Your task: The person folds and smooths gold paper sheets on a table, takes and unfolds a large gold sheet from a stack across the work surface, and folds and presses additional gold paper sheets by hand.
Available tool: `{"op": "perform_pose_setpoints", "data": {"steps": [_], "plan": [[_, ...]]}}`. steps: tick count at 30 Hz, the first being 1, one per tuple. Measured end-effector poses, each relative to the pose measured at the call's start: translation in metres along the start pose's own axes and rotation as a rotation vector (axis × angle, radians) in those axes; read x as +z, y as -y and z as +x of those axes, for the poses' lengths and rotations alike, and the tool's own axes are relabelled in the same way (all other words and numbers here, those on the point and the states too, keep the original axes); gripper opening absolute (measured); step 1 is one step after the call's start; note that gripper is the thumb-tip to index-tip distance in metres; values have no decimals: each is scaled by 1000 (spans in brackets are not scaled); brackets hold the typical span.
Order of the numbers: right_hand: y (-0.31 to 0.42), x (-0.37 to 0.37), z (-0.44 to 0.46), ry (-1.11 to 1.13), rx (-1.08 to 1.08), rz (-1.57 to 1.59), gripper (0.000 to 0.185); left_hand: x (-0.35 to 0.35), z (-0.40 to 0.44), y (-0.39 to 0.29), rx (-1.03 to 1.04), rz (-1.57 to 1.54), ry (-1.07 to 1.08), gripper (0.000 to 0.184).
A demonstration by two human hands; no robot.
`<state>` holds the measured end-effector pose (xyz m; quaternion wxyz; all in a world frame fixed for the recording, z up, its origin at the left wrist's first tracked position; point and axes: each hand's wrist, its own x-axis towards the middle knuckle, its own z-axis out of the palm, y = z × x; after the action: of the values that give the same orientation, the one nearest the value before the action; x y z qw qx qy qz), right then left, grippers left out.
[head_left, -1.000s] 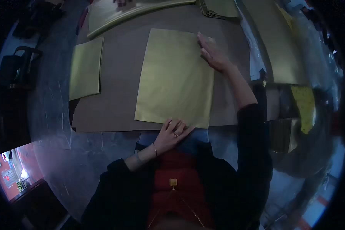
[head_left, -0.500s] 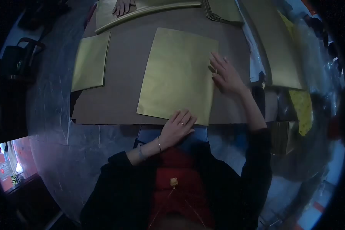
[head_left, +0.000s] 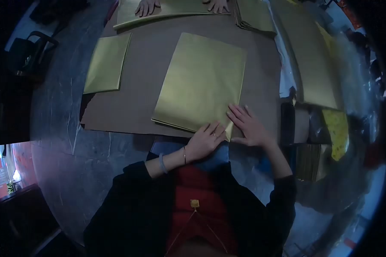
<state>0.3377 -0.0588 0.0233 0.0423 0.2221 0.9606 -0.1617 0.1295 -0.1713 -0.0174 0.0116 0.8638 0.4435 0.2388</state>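
A folded gold paper sheet (head_left: 201,77) lies at a slant on the brown cardboard (head_left: 135,98), with more than one layer showing along its near edge. At that edge, close to the near right corner, my left hand (head_left: 205,140) has bent fingers closed on the paper; its thumb side is by the corner. Just right of it, my right hand (head_left: 249,127) is open, fingers stretched onto the sheet's right edge and thumb pointing toward the corner. The paper by the corner is raised and creased between my hands.
Across the table another person's hands (head_left: 148,7) press on a long gold sheet (head_left: 180,9). A smaller folded gold piece (head_left: 107,64) lies left, a gold stack (head_left: 255,17) at the far right. Large gold sheets (head_left: 309,55) and a yellow piece (head_left: 336,128) are at the right.
My right hand has come down the sheet's right edge to the near corner. My left hand has shifted slightly right. A second hand of the other person now shows.
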Motion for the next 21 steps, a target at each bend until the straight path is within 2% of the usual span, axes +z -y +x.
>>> {"op": "perform_pose_setpoints", "data": {"steps": [4, 7, 9, 11, 13, 14, 16, 17, 19, 20, 21], "plan": [[-3, -5, -1, -14, -8, 28, 85, -4, 6, -3, -4, -13, -102, 25], [-3, -10, 3, 12, 15, -2, 78, -30, 16, -4, 22, 1, -209, 23], [-8, 2, 7, -88, 75, -136, 68, -32, 15, -9, 43, 3, -208, 23], [-10, 13, 10, -122, 96, -136, 63, -35, 12, -14, 63, 4, -207, 24], [-9, 17, 12, -154, 117, -133, 58, -38, 5, -21, 135, 37, -3, 26], [-9, 17, 12, -176, 108, -133, 57, -40, 2, -21, 136, 35, 0, 26], [-9, 16, 10, -190, 109, -124, 56, -60, -4, -18, 189, -339, 348, 29], [-8, 15, 10, -172, 104, -148, 55, -76, -1, -6, 261, -285, 382, 35], [-9, 12, 10, -156, 98, -170, 54, -102, 16, 35, 191, -237, 389, 41], [-10, 11, 11, -147, 94, -176, 54, -121, 33, 56, 115, -154, 457, 46], [-9, 11, 12, -139, 87, -182, 53, -113, 37, 90, 65, -78, 431, 50]]}}
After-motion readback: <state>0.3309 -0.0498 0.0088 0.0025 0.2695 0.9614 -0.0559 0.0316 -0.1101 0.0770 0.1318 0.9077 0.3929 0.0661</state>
